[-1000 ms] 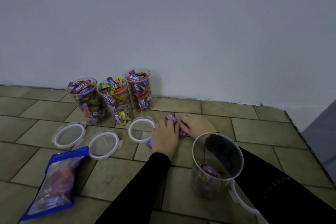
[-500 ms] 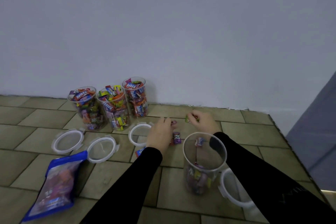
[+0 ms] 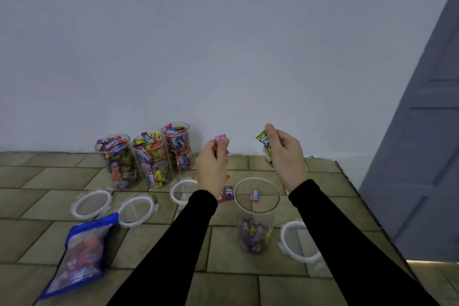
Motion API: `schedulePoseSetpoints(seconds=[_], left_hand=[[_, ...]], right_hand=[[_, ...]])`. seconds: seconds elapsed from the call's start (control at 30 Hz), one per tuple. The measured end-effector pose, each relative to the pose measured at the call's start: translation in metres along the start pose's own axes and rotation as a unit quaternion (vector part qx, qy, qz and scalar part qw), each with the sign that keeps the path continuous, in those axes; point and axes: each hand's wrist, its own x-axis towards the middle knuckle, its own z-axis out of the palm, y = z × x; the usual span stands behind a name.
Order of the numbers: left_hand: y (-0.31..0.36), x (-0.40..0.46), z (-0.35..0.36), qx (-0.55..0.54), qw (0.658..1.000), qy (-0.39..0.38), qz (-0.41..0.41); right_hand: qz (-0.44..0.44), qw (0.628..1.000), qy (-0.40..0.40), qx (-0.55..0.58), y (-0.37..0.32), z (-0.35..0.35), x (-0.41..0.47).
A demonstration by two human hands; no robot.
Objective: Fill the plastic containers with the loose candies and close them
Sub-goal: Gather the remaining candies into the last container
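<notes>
Both hands newly off the tiled floor (image 3: 323, 194), left hand (image 3: 211, 169) and right hand (image 3: 285, 156) each pinching candies (image 3: 263, 141).

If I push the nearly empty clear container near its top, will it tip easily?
Probably yes. The clear container is tall and narrow, with candies only at its bottom, so it likely weighs little. Its smooth plastic wall may also slide on the tiles.

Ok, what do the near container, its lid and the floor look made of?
Near container: clear glossy plastic, the candies show through its wall. Its lid: white plastic ring, centre seemingly clear. Floor: matte beige-green tiles with dark joints, probably ceramic or stone.
</notes>
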Motion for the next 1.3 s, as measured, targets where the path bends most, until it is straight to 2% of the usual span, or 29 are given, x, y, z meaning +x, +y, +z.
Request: schedulePoseSetpoints(seconds=[0.13,0.3,0.5,0.63,0.9,1.03,1.3], left_hand=[[0.026,-0.012,-0.002,-0.052,0.998,0.031,0.022],[0.051,-0.038,0.004,-0.148,0.989,0.011,0.004],[0.046,-0.052,0.009,-0.156,0.988,0.016,-0.010],[0.046,-0.054,0.012,-0.167,0.985,0.019,-0.032],[0.045,-0.059,0.012,-0.197,0.979,-0.003,-0.060],[0.043,-0.059,0.011,-0.175,0.983,-0.015,-0.059],[0.037,-0.059,0.010,-0.237,0.968,-0.027,-0.081]], right_hand=[[0.014,0.999,0.024,0.033,-0.009,0.003,-0.023],[0.052,0.994,0.068,0.071,-0.016,0.008,-0.038],[0.070,0.988,0.123,0.054,-0.008,0.012,-0.049],[0.088,0.988,0.125,0.016,-0.007,0.014,-0.047],[0.153,0.972,0.161,0.079,0.003,0.009,-0.044],[0.150,0.972,0.162,0.076,0.002,0.009,-0.044],[0.143,0.972,0.162,0.090,0.001,0.008,-0.046]])
